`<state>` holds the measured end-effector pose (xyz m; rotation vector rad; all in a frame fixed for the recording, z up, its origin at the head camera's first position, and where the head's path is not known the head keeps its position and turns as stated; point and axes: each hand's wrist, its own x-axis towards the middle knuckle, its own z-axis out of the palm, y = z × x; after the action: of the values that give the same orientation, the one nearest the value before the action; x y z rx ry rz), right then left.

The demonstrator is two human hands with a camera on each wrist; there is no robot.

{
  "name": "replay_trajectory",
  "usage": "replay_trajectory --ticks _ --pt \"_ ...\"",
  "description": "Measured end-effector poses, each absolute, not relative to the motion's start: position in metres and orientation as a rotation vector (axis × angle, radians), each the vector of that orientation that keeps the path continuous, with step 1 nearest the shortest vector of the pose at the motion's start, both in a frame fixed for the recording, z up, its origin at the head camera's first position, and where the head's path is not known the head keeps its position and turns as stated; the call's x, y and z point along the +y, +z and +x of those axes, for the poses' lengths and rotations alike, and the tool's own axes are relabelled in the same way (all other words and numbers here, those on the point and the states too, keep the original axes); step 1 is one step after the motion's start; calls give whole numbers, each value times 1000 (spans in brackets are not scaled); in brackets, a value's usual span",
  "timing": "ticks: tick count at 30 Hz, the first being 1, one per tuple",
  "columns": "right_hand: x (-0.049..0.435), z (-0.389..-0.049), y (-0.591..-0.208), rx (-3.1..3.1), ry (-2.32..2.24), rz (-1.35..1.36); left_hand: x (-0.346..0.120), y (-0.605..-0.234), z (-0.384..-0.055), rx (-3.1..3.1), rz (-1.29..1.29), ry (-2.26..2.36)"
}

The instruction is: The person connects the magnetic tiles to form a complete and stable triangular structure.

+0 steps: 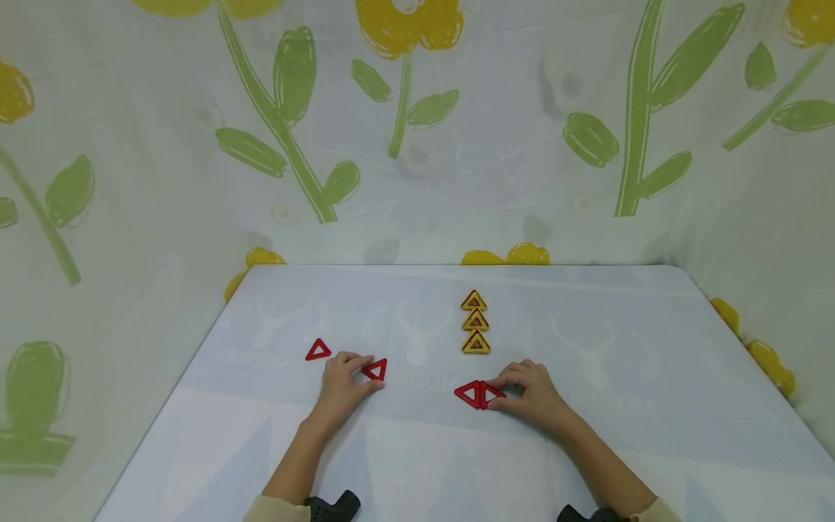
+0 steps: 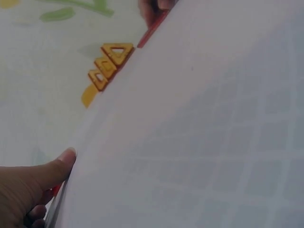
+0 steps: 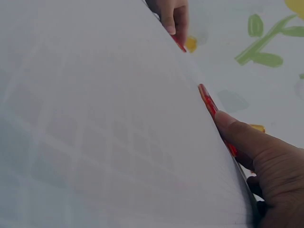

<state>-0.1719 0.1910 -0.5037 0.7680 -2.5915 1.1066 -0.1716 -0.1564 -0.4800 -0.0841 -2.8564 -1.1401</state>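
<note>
My left hand (image 1: 343,386) pinches a red triangle frame (image 1: 376,370) between fingers and thumb, low over the white table. Behind that hand lies a second red triangle frame (image 1: 318,349). To the right, my right hand (image 1: 531,391) pinches another red triangle frame (image 1: 493,394) at its edges. Its flat side meets that of a red triangle frame (image 1: 468,394) pointing left, so the pair forms a diamond. In the right wrist view the thumb (image 3: 232,124) rests along the red pieces (image 3: 209,102). Most of the left hand's piece is hidden in the left wrist view.
Three yellow triangles (image 1: 475,320) with dark centres stand in a column behind the red pair. The pale table (image 1: 417,464) ends at a back edge against a flower-printed cloth (image 1: 483,181). Black wrist straps (image 1: 334,506) sit at both wrists.
</note>
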Motion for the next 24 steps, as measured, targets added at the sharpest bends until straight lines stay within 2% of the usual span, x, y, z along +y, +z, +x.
replay_trajectory --ticks 11,24 --pt "191 -172 -502 -2600 1113 771 -153 -480 -167 -2777 110 -999" --pt "191 -172 -502 -2598 1107 777 -152 -485 -169 -2784 18 -1056"
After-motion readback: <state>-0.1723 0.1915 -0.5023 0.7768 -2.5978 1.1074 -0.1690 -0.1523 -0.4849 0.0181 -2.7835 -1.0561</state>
